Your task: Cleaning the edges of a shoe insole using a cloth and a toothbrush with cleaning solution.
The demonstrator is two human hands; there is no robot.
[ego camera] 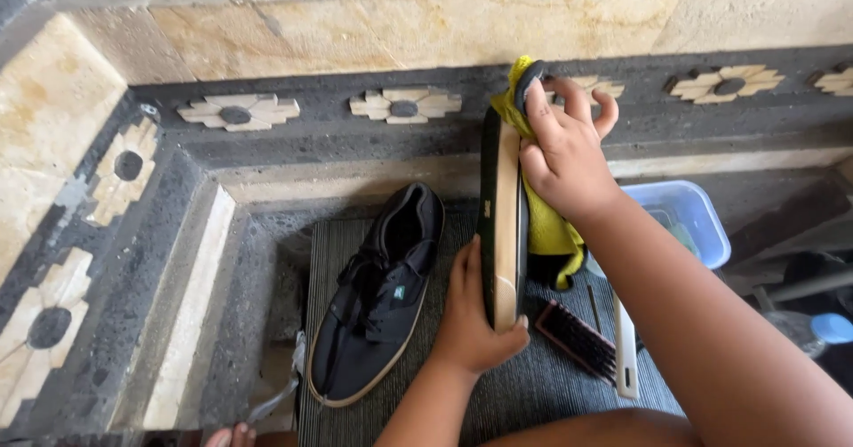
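Observation:
My left hand (468, 309) grips the near end of a black shoe with a tan sole (504, 225), held on its edge above a grey ribbed mat (524, 394). My right hand (566, 149) presses a yellow cloth (546, 229) against the far end of that shoe's sole. A second black shoe (380, 291) lies flat on the mat to the left, laces up, toe toward me.
A dark brush with a white handle (591, 345) lies on the mat under my right forearm. A pale blue plastic tub (689, 216) stands at the right. A stone wall with carved flower tiles (404, 105) encloses the back and left.

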